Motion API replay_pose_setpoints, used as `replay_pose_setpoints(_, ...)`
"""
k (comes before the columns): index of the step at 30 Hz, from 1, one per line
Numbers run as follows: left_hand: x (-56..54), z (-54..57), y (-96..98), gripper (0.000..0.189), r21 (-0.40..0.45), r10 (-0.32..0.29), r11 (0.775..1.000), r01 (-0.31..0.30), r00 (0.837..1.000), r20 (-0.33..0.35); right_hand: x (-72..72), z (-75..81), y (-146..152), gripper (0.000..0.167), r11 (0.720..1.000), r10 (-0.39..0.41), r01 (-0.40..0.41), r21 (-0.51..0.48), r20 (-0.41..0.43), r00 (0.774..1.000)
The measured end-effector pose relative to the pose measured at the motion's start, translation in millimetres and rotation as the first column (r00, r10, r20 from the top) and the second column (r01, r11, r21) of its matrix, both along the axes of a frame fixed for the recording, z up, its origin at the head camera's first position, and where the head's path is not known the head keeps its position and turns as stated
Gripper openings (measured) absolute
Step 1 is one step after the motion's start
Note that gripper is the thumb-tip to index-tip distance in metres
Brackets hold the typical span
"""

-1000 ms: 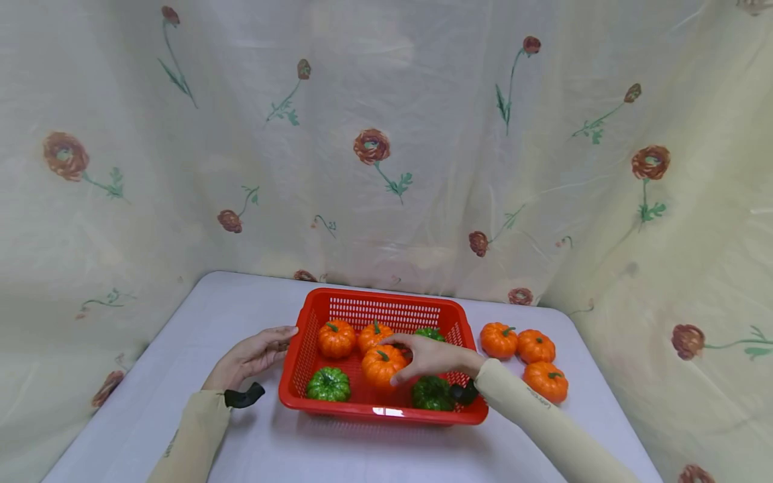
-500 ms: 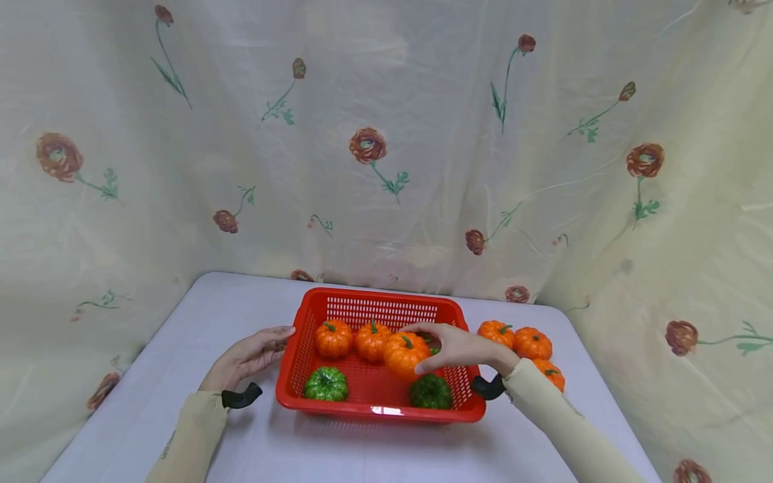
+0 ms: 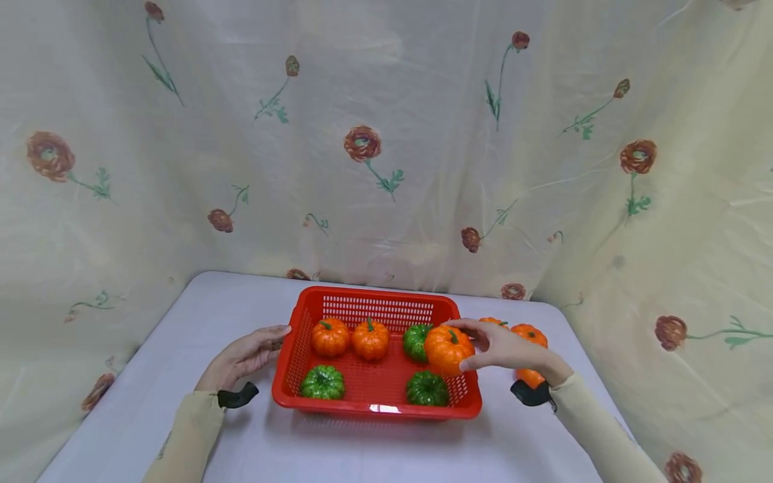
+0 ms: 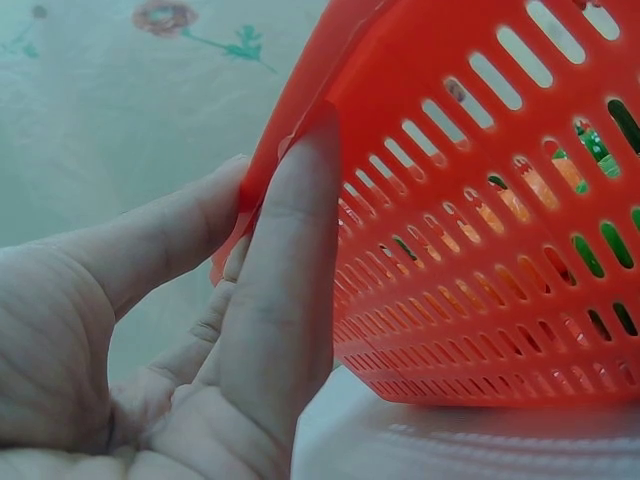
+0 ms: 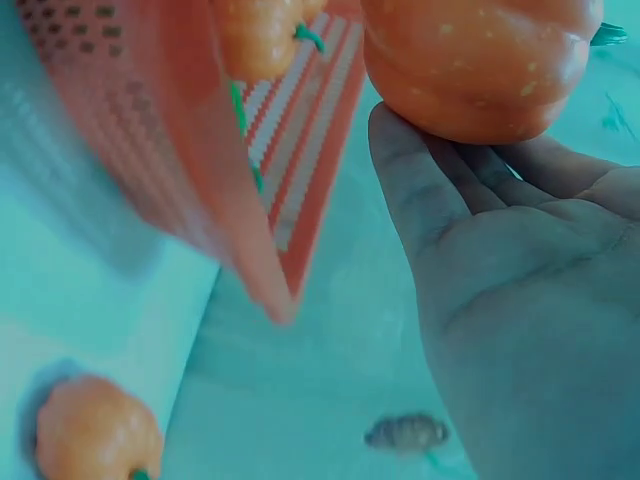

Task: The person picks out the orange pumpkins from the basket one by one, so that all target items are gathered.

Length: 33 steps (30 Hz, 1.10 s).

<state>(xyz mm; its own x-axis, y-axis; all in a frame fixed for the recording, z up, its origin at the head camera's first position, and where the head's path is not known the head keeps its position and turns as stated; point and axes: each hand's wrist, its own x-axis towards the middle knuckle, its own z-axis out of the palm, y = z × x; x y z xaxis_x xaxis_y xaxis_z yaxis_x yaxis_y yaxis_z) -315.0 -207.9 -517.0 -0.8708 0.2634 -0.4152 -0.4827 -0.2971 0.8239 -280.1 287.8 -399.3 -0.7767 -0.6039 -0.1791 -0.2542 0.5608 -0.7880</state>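
An orange pumpkin (image 3: 449, 350) with a green stem is gripped in my right hand (image 3: 506, 347), raised over the right end of a red slotted basket (image 3: 376, 408). In the right wrist view the held pumpkin (image 5: 480, 62) rests against thumb and fingertips. At the basket's left side, my left hand (image 3: 249, 357) pinches the rim; the left wrist view has thumb and finger on the red rim (image 4: 300, 95). Inside the basket sit two orange pumpkins, one of them (image 3: 330, 337) at back left, and three green pumpkins, one (image 3: 323, 382) at front left.
Several orange pumpkins, one of them (image 3: 529, 333) partly hidden behind my right hand and wrist, lie on the white-covered table (image 3: 338, 456) right of the basket. A flowered curtain (image 3: 417, 221) hangs round the table's back and sides.
My right hand has carried the orange pumpkin from the basket's middle to over its right end, uncovering the back-right green pumpkin. My left hand stays at the rim. The head view has shifted slightly.
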Motion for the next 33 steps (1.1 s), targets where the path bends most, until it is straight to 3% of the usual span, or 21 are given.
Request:
replay_pose_setpoints(2, 0.6, 0.4, 0.0, 0.069, 0.009, 0.009, 1.000, -0.009, 1.000, 0.010, 4.2, 1.8, 11, 0.069, 0.999, -0.020, 0.020, -0.031, 0.010, 1.000)
replay_pose_setpoints(9, -3.8, -2.1, 0.5, 0.060, 0.086, -0.065, 0.994, 0.067, 0.997, -0.032, 10.0, -1.3, 51, 0.070, 0.992, -0.123, 0.122, -0.025, -0.053, 0.991)
replay_pose_setpoints(14, -0.6, -0.3, -0.9, 0.065, 0.059, -0.022, 0.998, 0.021, 1.000, 0.011, 12.7, -6.5, 85, 0.070, 0.978, -0.207, 0.206, -0.011, -0.058, 0.977)
replay_pose_setpoints(17, 1.1, 0.8, -1.0, 0.070, 0.026, 0.018, 0.999, -0.019, 0.999, 0.047, 15.7, -8.4, 105, 0.072, 0.964, -0.265, 0.265, -0.003, -0.054, 0.963)
replay_pose_setpoints(25, 1.2, 2.0, -1.0, 0.072, 0.003, 0.025, 1.000, -0.025, 0.998, 0.054, 26.0, -13.2, 144, 0.081, 0.917, -0.393, 0.396, 0.054, -0.060, 0.918)
replay_pose_setpoints(33, 1.7, 1.7, -0.3, 0.071, 0.016, 0.025, 1.000, -0.026, 0.998, 0.056, 28.4, -27.9, 175, 0.076, 0.879, -0.471, 0.476, 0.038, -0.099, 0.877)
